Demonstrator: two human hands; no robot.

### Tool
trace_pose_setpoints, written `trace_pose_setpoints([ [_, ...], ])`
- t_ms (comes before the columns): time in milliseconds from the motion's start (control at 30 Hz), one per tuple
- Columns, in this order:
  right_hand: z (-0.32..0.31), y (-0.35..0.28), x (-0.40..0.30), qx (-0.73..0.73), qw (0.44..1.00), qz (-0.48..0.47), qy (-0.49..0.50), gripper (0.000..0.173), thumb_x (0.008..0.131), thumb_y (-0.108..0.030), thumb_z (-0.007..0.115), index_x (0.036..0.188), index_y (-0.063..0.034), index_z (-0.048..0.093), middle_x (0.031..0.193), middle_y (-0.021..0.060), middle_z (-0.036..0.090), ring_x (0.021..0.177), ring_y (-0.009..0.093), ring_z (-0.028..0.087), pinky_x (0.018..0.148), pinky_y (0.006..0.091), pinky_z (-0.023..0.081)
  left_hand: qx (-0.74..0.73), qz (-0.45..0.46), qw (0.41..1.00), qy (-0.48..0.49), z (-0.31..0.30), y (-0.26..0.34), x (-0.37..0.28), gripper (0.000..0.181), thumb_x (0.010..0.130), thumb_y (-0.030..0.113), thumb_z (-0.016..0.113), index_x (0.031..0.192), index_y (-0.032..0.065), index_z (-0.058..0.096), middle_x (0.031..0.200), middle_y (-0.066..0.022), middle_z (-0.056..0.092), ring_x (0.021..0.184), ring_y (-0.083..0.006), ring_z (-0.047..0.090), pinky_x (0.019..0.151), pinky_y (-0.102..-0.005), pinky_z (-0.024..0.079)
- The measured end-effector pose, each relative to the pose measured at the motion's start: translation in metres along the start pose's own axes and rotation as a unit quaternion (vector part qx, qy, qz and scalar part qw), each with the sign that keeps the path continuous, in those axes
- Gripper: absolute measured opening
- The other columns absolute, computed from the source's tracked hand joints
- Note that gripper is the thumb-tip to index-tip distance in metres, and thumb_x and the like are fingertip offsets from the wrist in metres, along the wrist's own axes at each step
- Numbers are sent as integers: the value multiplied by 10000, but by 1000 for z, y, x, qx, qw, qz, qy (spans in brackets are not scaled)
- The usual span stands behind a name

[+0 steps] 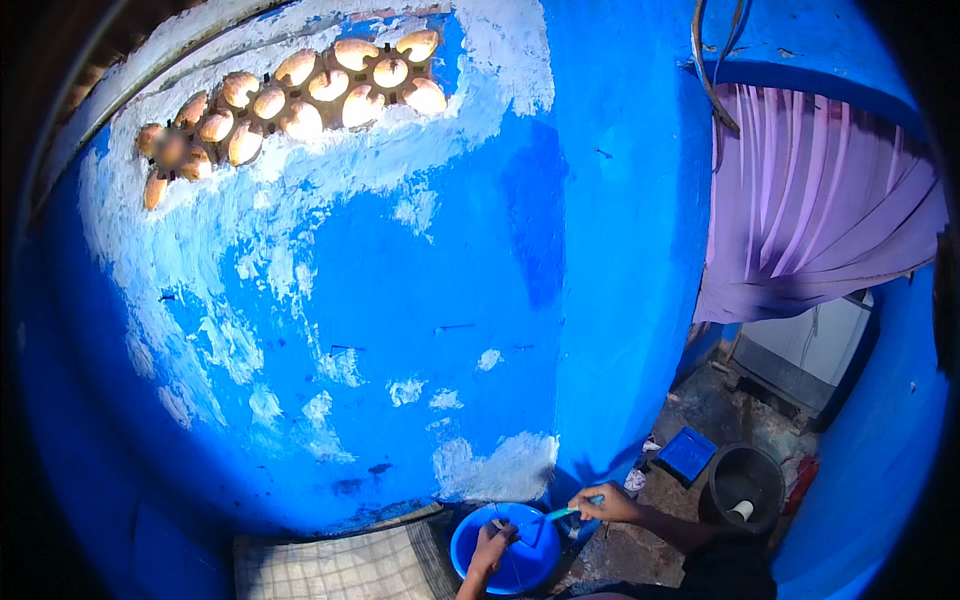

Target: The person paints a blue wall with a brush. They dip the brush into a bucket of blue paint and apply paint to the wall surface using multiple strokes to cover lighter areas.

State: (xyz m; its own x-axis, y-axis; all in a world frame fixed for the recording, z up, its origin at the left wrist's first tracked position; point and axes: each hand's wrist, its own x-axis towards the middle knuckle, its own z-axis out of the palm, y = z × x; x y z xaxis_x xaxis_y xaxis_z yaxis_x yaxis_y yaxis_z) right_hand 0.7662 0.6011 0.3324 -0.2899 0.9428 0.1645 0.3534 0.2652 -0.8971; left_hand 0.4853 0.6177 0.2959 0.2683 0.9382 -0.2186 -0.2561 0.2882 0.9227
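A round blue plastic basin [505, 579] stands on the floor at the bottom middle. Over its left part is my left hand [491, 549], its fingers closed on a small dark thing that I cannot make out. My right hand [606, 504], at the basin's upper right, grips the teal handle of a scraper-like tool [559, 514]. The tool's blue flat end reaches into the basin, close to my left hand's fingers. What lies in the basin is partly hidden by the hands.
A blue wall [435, 285] with rough whitish patches rises ahead. A checked mat [337, 566] lies left of the basin. On the right are a blue tray [687, 454], a dark bucket [712, 487] with a white item inside, and a purple curtain [810, 202] across a doorway.
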Motion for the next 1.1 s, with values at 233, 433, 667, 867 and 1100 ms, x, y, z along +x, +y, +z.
trace_pose_setpoints([
  [233, 26, 50, 20, 180, 939, 262, 130, 465, 968, -334, 494, 873, 101, 631, 696, 217, 658, 543, 236, 671, 475, 301, 554, -28, -20, 999, 5, -11, -37, 28, 194, 873, 120, 607, 943, -57, 570, 866, -92, 598, 789, -186, 608, 728, -327, 545],
  [433, 8, 42, 26, 170, 938, 202, 223, 513, 967, -374, 482, 841, 102, 626, 680, 218, 650, 512, 239, 659, 426, 305, 537, -22, 4, 998, -56, -31, -77, 48, 170, 879, 127, 598, 920, -37, 585, 859, -78, 597, 781, -169, 607, 731, -329, 547],
  [667, 18, 17, 9, 47, 994, 20, 99, 196, 937, -114, 527, 936, 26, 665, 803, 123, 676, 680, 157, 680, 598, 274, 540, -30, -17, 999, -28, -17, -73, 44, 196, 868, 132, 616, 971, -28, 568, 893, -81, 591, 787, -178, 603, 735, -337, 546],
  [867, 26, 27, -21, -120, 980, -134, -80, 131, 840, -141, 652, 927, -51, 692, 944, 81, 676, 811, 181, 662, 714, 302, 520, -41, -20, 999, -1, -24, -71, 46, 291, 852, 141, 631, 1023, -74, 534, 911, -104, 584, 818, -202, 610, 756, -347, 544],
  [1100, -39, -19, -23, 169, 976, 52, 124, 216, 923, -163, 554, 922, 44, 617, 1009, 160, 661, 809, 263, 673, 714, 360, 553, -35, -6, 999, 4, -13, -48, 30, 279, 842, 125, 635, 1020, -59, 525, 911, -102, 578, 820, -203, 603, 747, -346, 542],
])
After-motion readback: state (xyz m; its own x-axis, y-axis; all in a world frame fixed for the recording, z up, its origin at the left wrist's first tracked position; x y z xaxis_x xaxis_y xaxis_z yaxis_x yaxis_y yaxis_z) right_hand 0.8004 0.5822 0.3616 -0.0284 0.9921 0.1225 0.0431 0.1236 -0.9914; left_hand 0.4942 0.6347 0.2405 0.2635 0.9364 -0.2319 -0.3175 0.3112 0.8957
